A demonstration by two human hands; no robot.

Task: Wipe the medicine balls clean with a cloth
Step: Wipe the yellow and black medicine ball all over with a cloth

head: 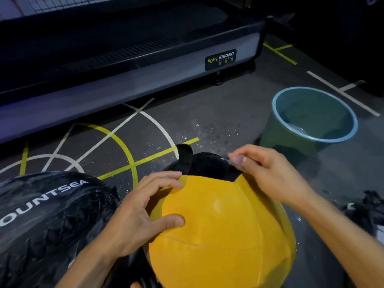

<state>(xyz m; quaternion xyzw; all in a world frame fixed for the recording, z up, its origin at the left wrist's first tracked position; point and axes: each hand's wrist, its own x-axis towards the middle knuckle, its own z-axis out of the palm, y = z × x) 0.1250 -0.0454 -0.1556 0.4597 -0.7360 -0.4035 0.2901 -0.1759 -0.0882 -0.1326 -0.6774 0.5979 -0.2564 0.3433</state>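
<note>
On the gym floor, close below the camera, sits a yellow-and-black medicine ball (218,229). The left hand (143,213) rests on its near left side, fingers spread and relaxed, steadying it. The right hand (268,173) pinches something small at the ball's black top; it is blurred, so I cannot tell what. No cloth shows plainly. A bucket (311,119) holding water stands beyond to the right. Wiping seems not yet under way; the next move probably calls for a damp cloth.
</note>
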